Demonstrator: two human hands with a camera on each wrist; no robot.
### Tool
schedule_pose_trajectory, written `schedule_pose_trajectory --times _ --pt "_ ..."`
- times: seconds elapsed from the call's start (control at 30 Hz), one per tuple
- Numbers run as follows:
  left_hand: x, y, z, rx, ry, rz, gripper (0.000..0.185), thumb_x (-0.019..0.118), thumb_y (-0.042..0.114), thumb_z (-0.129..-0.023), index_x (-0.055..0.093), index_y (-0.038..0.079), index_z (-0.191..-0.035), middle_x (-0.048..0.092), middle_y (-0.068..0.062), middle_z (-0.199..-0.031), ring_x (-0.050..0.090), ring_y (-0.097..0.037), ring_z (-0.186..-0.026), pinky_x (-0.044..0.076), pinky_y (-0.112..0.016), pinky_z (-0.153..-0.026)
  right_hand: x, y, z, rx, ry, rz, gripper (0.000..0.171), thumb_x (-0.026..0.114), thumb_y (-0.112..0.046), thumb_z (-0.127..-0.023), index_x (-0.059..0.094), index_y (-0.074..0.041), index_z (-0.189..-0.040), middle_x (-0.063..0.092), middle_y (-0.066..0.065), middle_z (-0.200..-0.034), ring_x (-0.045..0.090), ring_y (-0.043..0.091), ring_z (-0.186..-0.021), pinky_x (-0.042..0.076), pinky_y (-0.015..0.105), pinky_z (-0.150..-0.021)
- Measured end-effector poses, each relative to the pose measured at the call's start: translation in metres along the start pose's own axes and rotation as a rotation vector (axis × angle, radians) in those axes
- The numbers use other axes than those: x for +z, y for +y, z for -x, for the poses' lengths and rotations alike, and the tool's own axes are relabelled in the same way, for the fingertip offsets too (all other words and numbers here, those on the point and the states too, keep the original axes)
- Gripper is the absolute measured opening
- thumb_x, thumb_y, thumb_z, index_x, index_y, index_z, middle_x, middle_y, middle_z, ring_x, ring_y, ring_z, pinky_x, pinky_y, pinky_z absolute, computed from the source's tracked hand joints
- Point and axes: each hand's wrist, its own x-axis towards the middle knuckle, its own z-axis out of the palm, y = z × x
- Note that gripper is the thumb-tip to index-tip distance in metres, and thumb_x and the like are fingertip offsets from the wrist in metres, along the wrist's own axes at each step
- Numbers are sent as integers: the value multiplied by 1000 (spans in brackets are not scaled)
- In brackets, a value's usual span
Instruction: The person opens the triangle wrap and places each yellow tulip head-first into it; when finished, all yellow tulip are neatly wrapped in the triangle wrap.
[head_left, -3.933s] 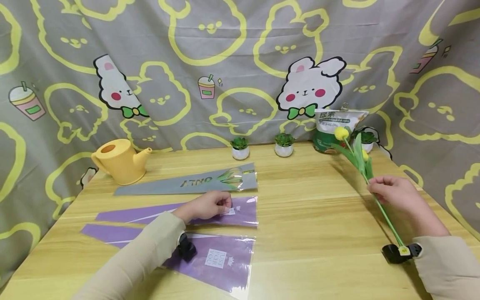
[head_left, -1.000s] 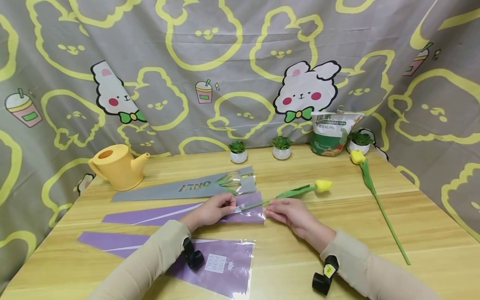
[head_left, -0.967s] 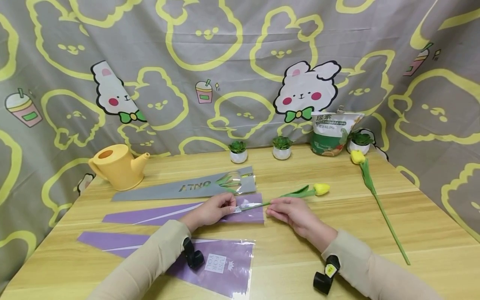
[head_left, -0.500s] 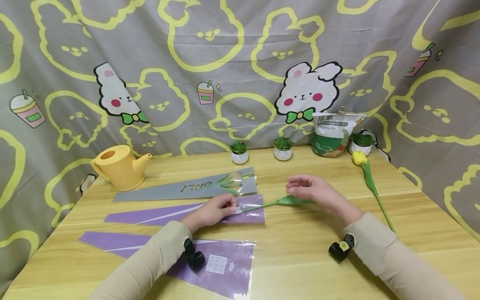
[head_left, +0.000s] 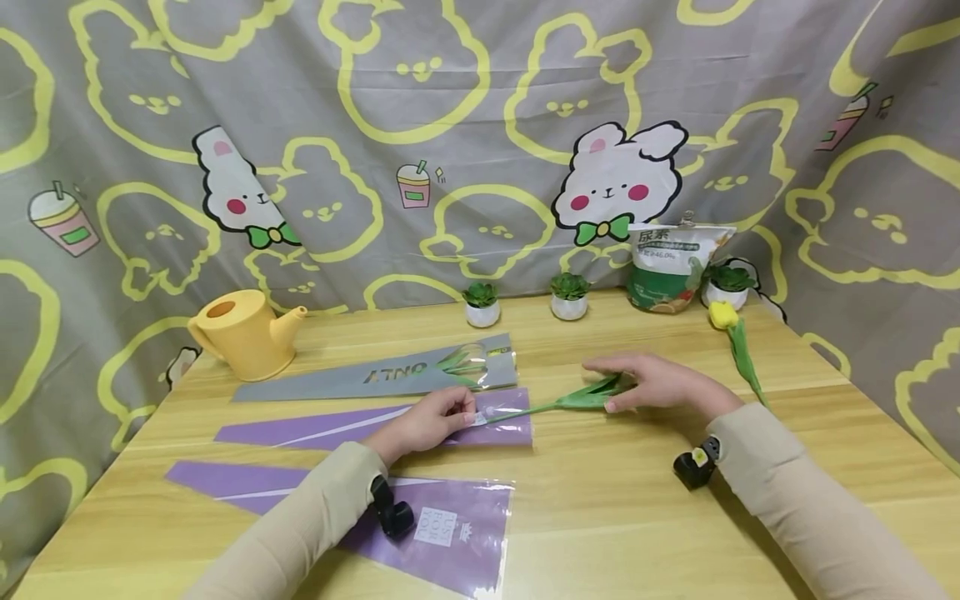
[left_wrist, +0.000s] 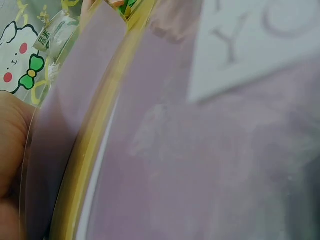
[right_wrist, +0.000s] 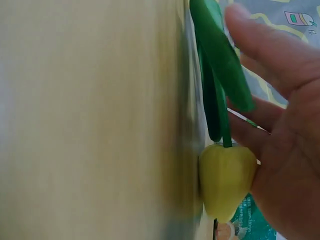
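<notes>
My left hand (head_left: 427,421) pinches the upper film of the middle purple flower sleeve (head_left: 315,429) near its mouth. A yellow tulip (right_wrist: 227,182) lies with its stem inside that sleeve and its green leaves (head_left: 585,396) outside, to the right. Over the leaves and blossom hovers my right hand (head_left: 660,383), its fingers spread and nearly straight. From the head its blossom is hidden behind this hand; the right wrist view has the blossom beside the palm. A fold of purple film (left_wrist: 75,90) stands beside the fingers in the left wrist view.
Another yellow tulip (head_left: 723,315) lies at the right. A grey sleeve (head_left: 322,379) is behind, a purple one (head_left: 480,533) in front. Along the back stand a yellow watering can (head_left: 247,337), several potted succulents (head_left: 482,308) and a clipped bag (head_left: 667,267).
The second tulip was laid down at the right. My right hand brought this tulip's stem into the purple sleeve, let go of the stem and moved right to the leaves. My left hand stayed.
</notes>
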Motion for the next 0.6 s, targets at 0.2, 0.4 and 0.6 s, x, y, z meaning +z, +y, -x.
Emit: schedule_pose_trajectory --times 0.2,0.4,0.6 --pt "1 -1 1 8 12 3 8 55 12 -92 53 8 -85 44 1 -73 44 -14 -69 36 -26 -64 3 -3 3 -47 -20 100 45 67 -21 -84 57 -6 -125 51 21 -129 45 41 -119 33 56 -98" --pt "1 0 1 5 -4 -6 10 54 11 -93 52 9 -83 45 0 -72 45 -14 -69 37 -27 -65 6 -7 4 -29 2 208 37 66 -17 -85 62 -11 -122 60 7 -113 55 25 -104 44 45 -89" --pt "-1 3 0 0 -7 -19 10 54 10 -93 52 9 -83 45 1 -72 46 -14 -69 39 -27 -64 7 -10 3 -64 23 233 27 66 -10 -84 68 -9 -111 65 2 -101 60 19 -93 48 39 -81"
